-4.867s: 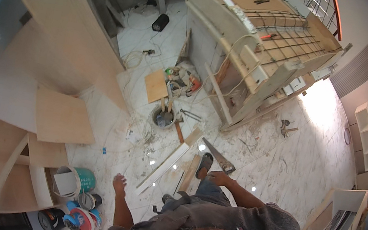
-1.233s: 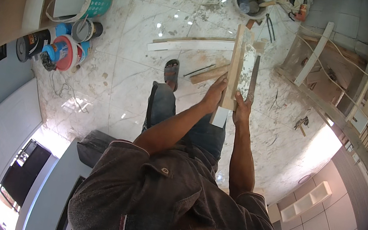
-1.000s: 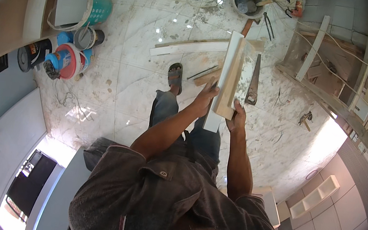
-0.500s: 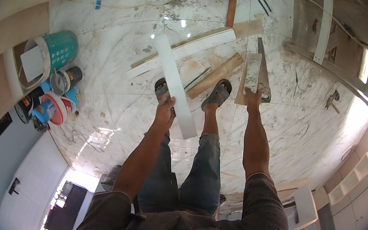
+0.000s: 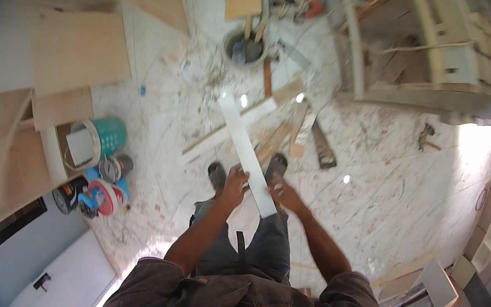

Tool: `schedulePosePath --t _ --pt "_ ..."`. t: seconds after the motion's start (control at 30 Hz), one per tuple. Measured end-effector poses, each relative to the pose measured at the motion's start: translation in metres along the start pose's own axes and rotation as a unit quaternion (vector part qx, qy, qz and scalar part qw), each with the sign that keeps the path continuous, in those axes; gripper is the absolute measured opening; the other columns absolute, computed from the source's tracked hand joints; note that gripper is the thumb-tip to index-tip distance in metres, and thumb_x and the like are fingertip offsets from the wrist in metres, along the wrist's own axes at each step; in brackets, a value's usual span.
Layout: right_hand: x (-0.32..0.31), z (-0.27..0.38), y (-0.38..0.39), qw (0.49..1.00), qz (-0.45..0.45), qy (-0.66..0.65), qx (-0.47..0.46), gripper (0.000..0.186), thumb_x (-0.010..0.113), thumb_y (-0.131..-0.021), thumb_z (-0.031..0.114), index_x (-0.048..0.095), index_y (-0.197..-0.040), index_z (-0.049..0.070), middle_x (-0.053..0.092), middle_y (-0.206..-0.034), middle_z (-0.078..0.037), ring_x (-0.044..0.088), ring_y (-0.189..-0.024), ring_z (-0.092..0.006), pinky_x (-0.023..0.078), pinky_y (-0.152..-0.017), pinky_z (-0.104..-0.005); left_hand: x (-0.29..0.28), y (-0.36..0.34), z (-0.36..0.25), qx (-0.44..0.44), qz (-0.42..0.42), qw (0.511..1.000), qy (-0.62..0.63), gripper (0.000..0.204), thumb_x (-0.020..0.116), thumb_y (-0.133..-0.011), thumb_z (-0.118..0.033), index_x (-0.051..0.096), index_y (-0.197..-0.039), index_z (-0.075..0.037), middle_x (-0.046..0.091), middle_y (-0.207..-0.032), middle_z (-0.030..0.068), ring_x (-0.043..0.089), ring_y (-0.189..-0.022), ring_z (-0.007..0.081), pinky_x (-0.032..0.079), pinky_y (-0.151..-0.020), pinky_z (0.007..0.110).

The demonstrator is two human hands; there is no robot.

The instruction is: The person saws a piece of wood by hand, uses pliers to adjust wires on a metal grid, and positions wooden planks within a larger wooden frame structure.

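A long, narrow white board (image 5: 245,144) slants over my feet in front of my knees. My left hand (image 5: 235,184) is closed on its left edge, toward the near end. Across from it, my right hand (image 5: 284,193) has bent fingers at the board's right edge. A small pale spot shows among those fingers, too small to name. Beyond the board's far part lies another white-faced strip of wood (image 5: 234,125), crossing beneath it. Right of the board, a short wood offcut (image 5: 299,133) lies on the floor beside a handsaw (image 5: 323,148).
A hammer (image 5: 267,78) lies below a bucket (image 5: 229,48) at the far middle. Paint buckets (image 5: 110,137) stand at the left near plywood sheets (image 5: 82,50). A wooden frame (image 5: 389,96) fills the far right. Another tool (image 5: 426,137) rests on the right floor.
My right hand has left the wood offcut by the saw and moved left to the white board. My left hand keeps the board. The view has shifted, showing more of the far floor.
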State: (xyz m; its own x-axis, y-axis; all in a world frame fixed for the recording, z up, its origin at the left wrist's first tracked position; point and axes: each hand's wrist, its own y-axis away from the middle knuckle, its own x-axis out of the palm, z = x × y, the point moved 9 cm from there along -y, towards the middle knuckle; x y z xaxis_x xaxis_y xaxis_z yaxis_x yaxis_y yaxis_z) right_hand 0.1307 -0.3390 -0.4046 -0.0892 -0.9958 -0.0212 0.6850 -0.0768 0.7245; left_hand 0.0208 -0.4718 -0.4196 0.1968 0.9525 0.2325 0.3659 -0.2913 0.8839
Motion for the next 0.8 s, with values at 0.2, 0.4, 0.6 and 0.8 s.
schedulePosePath --t 0.2,0.4,0.6,0.8 --pt "-0.076 0.141 0.117 0.971 -0.203 0.102 -0.079 0.091 0.071 -0.066 0.028 0.029 -0.143 0.001 0.048 -0.131 -0.026 0.050 -0.118 -0.0400 0.043 -0.097 -0.0409 0.136 0.063 -0.079 0.010 0.134 0.988 0.073 0.038 0.053 -0.087 -0.003 0.043 -0.124 -0.005 0.055 -0.111 0.0130 0.056 -0.100 0.0271 0.048 -0.091 0.048" --pt "-0.116 0.243 0.148 0.936 -0.106 0.265 -0.206 0.089 0.072 -0.066 0.029 0.033 -0.142 0.007 0.055 -0.122 -0.021 0.056 -0.109 -0.0378 0.047 -0.091 -0.0415 0.116 0.042 -0.269 0.167 0.143 0.947 0.234 0.035 0.047 -0.095 -0.017 0.044 -0.126 -0.001 0.056 -0.116 0.0160 0.054 -0.111 0.0304 0.046 -0.095 0.046" --pt "-0.156 0.304 0.108 0.926 -0.132 0.308 -0.175 0.084 0.069 -0.070 0.037 0.034 -0.141 0.007 0.053 -0.124 -0.022 0.055 -0.110 -0.0395 0.045 -0.092 -0.0434 0.122 0.017 -0.398 0.266 0.077 0.933 0.232 0.041 0.046 -0.097 -0.022 0.033 -0.133 -0.008 0.051 -0.122 0.0172 0.054 -0.106 0.0383 0.050 -0.087 0.051" --pt "-0.176 0.400 0.052 0.955 -0.180 0.221 -0.084 0.068 0.067 -0.079 0.052 0.049 -0.126 0.005 0.062 -0.104 -0.023 0.060 -0.100 -0.0372 0.047 -0.086 -0.0421 0.199 -0.031 -0.516 0.179 0.150 0.955 0.183 0.068 0.027 -0.096 -0.058 0.026 -0.140 -0.006 0.035 -0.141 0.0150 0.043 -0.122 0.0334 0.037 -0.100 0.049"
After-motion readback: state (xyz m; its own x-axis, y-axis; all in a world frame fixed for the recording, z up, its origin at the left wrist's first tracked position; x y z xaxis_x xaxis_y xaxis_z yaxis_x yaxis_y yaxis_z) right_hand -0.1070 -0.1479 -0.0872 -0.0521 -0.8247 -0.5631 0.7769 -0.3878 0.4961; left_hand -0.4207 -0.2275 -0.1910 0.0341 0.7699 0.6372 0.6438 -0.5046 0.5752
